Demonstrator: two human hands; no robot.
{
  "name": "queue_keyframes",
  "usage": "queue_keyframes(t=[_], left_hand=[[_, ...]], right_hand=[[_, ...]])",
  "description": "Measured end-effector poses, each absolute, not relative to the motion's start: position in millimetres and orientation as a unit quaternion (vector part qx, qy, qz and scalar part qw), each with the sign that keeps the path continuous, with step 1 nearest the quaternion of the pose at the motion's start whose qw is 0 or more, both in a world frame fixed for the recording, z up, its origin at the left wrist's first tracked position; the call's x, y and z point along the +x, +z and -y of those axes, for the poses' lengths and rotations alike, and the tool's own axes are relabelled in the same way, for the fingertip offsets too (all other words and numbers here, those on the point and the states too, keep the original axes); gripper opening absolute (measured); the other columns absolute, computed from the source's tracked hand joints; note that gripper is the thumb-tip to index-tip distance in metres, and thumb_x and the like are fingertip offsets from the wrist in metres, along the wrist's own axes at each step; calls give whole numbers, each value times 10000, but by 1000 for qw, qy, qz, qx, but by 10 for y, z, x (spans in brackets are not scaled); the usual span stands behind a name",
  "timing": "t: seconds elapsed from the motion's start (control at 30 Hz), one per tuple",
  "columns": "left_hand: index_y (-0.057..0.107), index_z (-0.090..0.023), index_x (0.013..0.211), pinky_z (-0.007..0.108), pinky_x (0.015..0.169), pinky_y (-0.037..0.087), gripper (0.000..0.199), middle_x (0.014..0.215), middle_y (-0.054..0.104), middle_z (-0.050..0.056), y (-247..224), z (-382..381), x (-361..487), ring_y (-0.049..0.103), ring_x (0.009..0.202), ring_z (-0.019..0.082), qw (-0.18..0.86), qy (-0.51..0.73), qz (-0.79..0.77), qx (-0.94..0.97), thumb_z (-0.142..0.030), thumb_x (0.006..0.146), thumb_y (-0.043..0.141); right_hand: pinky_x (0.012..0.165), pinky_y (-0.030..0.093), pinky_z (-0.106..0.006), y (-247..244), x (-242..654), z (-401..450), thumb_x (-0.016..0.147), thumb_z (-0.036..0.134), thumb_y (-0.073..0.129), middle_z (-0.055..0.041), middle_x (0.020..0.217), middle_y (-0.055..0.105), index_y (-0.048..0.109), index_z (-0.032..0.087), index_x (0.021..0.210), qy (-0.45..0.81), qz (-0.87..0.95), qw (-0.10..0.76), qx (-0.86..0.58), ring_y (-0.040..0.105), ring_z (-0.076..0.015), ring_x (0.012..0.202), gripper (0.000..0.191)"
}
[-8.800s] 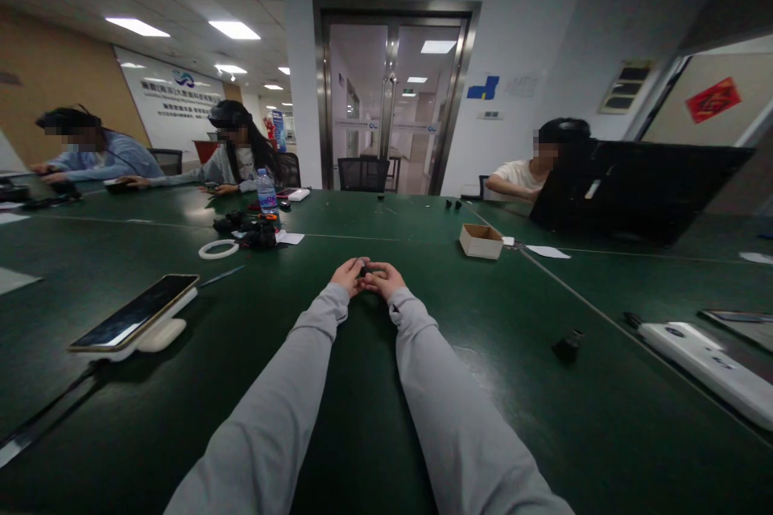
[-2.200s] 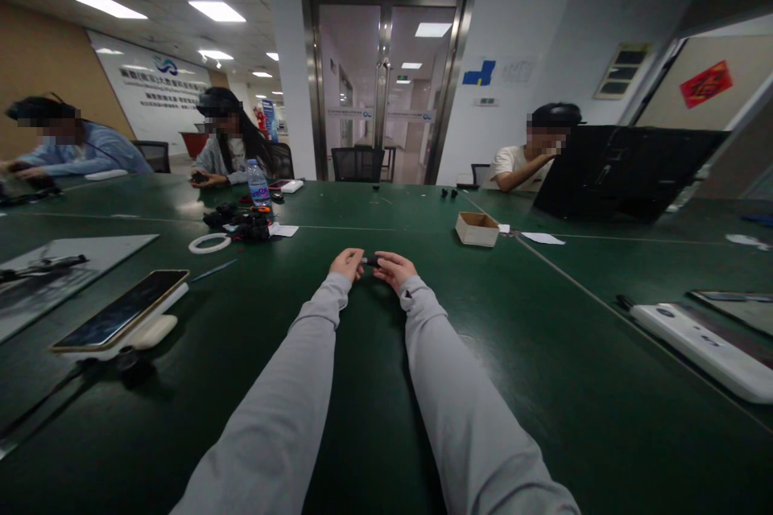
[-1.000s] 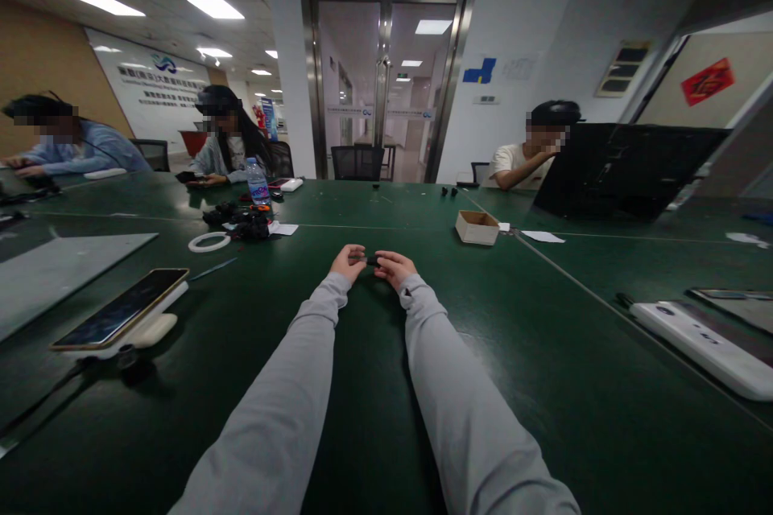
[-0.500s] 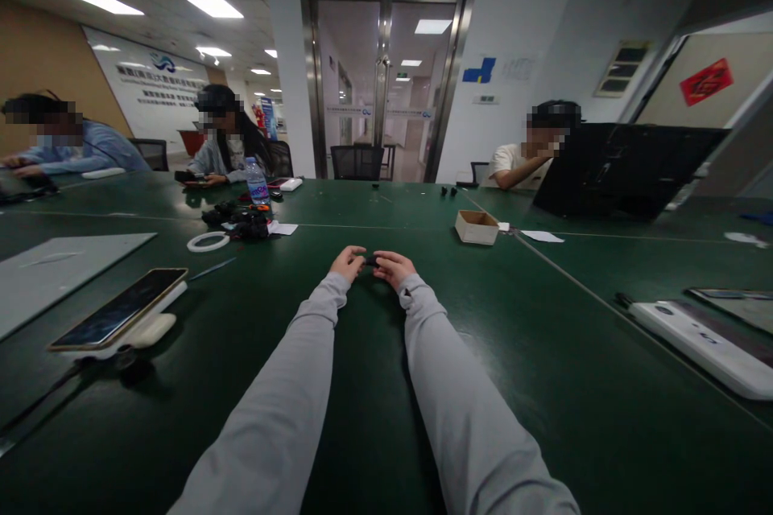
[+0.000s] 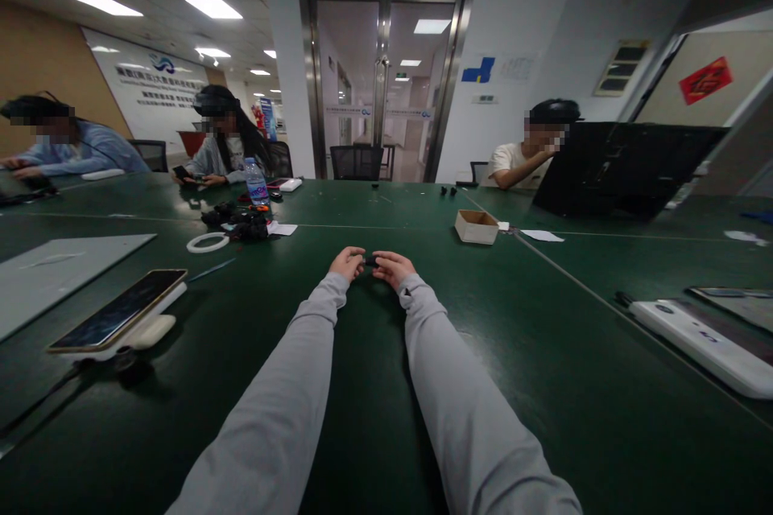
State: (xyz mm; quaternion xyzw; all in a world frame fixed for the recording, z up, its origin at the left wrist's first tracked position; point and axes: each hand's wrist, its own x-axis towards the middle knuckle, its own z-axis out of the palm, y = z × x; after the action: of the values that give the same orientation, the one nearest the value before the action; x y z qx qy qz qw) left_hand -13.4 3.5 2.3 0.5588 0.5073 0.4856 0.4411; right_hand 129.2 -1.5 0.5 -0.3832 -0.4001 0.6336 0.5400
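Note:
Both my arms reach forward over the green table (image 5: pixel 386 209), in grey sleeves. A small black object (image 5: pixel 370 261) sits between my fingertips, at the middle of the view. My left hand (image 5: pixel 349 263) pinches its left end, fingers closed. From the other side, my right hand (image 5: pixel 394 267) has its thumb and fingers closed on the right end. What the object is cannot be made out at this size.
Left of my arms lie a phone (image 5: pixel 124 310), a white tape ring (image 5: pixel 208 242), black gear (image 5: pixel 241 223) and a bottle (image 5: pixel 257 183). To the right are a small box (image 5: pixel 477 228), a white device (image 5: pixel 700 342) and a black monitor (image 5: pixel 628 165). Three people sit across.
My hands have barely moved and still hold the black object. The person at the back left has tilted a dark handheld item up.

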Motion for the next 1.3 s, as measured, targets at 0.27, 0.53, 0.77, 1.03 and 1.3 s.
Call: queue_keyframes(t=[0.27,0.53,0.77,1.03,1.3], left_hand=[[568,-145,927,163,363,267,254,445,439,-53,-45,-93,-153,353,350,50,437,478,-499,576,-262,732,456],[576,-141,903,173,352,243,264,449,446,-43,6,-68,-149,347,336,55,463,471,-494,565,-246,736,401],[587,-147,866,178,351,229,271,399,399,-57,-17,-85,-150,315,321,55,469,469,-480,574,-301,739,403],[598,-125,894,178,355,260,283,411,461,-38,27,-71,-155,369,330,59,493,449,-485,566,-246,701,429],[600,-129,922,178,349,255,295,419,467,-36,19,-71,-150,369,327,60,477,454,-488,572,-250,715,427]], right_hand=[[504,511,-217,27,1291,38,645,70,601,-5,517,618,645,145,765,642,408,527,-379,583,-99,465,149],[515,513,-225,32,1291,47,655,66,595,-14,515,618,649,140,758,642,407,529,-378,585,-104,471,138],[512,513,-225,33,1291,46,668,55,567,-15,528,627,649,147,744,644,405,527,-380,586,-105,472,144],[500,509,-220,30,1292,41,662,62,580,-15,533,631,649,150,743,642,410,526,-380,585,-103,470,137],[507,512,-220,8,1295,27,649,51,588,-12,566,642,644,152,763,641,416,526,-374,592,-103,486,163]])
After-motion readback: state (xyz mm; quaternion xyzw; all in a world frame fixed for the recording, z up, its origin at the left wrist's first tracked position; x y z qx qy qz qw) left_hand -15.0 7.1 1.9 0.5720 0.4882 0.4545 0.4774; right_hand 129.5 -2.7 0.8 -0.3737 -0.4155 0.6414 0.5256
